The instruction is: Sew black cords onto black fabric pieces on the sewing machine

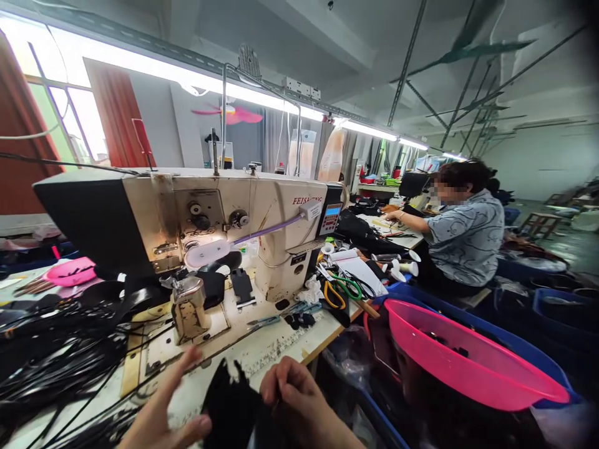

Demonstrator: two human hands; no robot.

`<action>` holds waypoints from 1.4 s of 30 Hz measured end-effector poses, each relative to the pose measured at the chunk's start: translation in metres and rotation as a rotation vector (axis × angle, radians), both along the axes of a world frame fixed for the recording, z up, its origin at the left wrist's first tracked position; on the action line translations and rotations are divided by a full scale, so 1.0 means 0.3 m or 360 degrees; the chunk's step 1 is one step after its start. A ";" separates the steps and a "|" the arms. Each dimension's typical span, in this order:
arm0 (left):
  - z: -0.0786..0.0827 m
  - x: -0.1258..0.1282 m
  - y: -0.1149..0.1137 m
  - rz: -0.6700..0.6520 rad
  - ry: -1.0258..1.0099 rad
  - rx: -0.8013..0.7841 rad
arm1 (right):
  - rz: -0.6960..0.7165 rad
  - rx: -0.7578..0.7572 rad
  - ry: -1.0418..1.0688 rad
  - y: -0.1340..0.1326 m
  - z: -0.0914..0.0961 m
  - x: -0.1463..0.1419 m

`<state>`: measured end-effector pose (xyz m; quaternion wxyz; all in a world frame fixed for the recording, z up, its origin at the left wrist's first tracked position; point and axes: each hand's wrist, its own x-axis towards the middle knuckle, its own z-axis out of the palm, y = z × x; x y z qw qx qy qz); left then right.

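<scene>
At the lower left, my left hand [171,405] is open, thumb and fingers spread apart beside a black fabric piece [231,402] with a ragged upper edge. My right hand [299,396] is closed in a pinch at the right side of that piece, gripping it; the fingertips partly hide the hold. Just beyond both hands stands a cream industrial sewing machine [276,206], its worn metal post [188,308] nearest my left hand. A black strap part [242,285] lies on the machine bed, and thread snips [264,322] lie closer to the front edge.
Tangled black cords [60,349] cover the table's left side. Scissors with yellow and green handles [344,288] lie right of the machine, near white thread spools [407,268]. A pink basin [468,358] stands at the right. Farther back, a co-worker [468,231] sits at another machine.
</scene>
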<state>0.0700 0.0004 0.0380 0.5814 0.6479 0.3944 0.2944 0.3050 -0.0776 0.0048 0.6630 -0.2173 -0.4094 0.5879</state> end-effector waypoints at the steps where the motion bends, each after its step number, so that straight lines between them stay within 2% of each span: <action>1: -0.018 0.021 0.035 -0.0014 0.0039 -0.0037 | -0.0027 -0.0051 -0.0189 0.029 -0.012 0.012; 3: -0.056 0.053 0.084 -0.0026 0.0104 -0.0091 | -0.0234 -0.0179 -0.0878 0.102 -0.006 0.101; 4: -0.072 0.063 0.098 -0.0001 0.0113 -0.0092 | -0.0614 -0.0281 -0.1366 0.143 0.012 0.179; 7: -0.102 0.065 0.110 0.0058 0.0080 -0.0116 | -0.1274 -0.0530 -0.1656 0.252 0.082 0.486; 9: -0.104 0.057 0.102 -0.0044 0.0106 -0.0216 | -0.1553 -0.0718 -0.1794 0.299 0.108 0.675; 11: -0.090 0.052 0.081 -0.0127 0.0127 -0.0400 | -0.1677 -0.0879 -0.1919 0.332 0.106 0.801; 13: -0.063 0.055 0.051 -0.0116 0.0077 -0.0656 | -0.1739 -0.1012 -0.2016 0.358 0.093 0.862; 16: -0.014 0.071 0.009 -0.0028 -0.0067 -0.0946 | -0.1867 -0.1114 -0.2083 0.387 0.095 0.892; 19: 0.019 0.088 -0.012 0.0000 -0.0148 -0.1022 | -0.2127 -0.1055 -0.2035 0.372 0.132 0.899; 21: 0.030 0.097 -0.019 0.0047 -0.0141 -0.0997 | -0.2224 -0.1001 -0.1944 0.321 0.152 0.870; 22: 0.032 0.102 -0.021 0.0071 -0.0129 -0.0986 | -0.2192 -0.0978 -0.1896 0.283 0.156 0.837; 23: 0.034 0.107 -0.022 0.0090 -0.0114 -0.0980 | -0.2052 -0.0942 -0.1867 0.237 0.156 0.789; 26: 0.037 0.123 -0.023 0.0120 -0.0103 -0.1018 | -0.1437 -0.0767 -0.1843 0.080 0.149 0.565; 27: 0.039 0.128 -0.023 0.0139 -0.0126 -0.1051 | -0.1157 -0.0700 -0.1863 0.031 0.151 0.475; 29: 0.042 0.133 -0.025 0.0209 -0.0182 -0.1105 | -0.0340 -0.0413 -0.2078 -0.045 0.166 0.305; 30: 0.042 0.134 -0.027 0.0237 -0.0209 -0.1112 | -0.0123 -0.0380 -0.2193 -0.069 0.177 0.236; 33: 0.043 0.129 -0.038 0.0263 -0.0265 -0.1068 | -0.0024 -0.0534 -0.2460 -0.090 0.205 0.118; 36: 0.043 0.119 -0.050 0.0241 -0.0354 -0.1069 | -0.0019 -0.0588 -0.2663 -0.075 0.204 0.105; 39: 0.044 0.113 -0.054 0.0211 -0.0421 -0.1046 | -0.0048 -0.0531 -0.2794 -0.069 0.181 0.117; 42: 0.045 0.111 -0.055 0.0187 -0.0453 -0.1034 | -0.0172 -0.0336 -0.2894 -0.078 0.145 0.118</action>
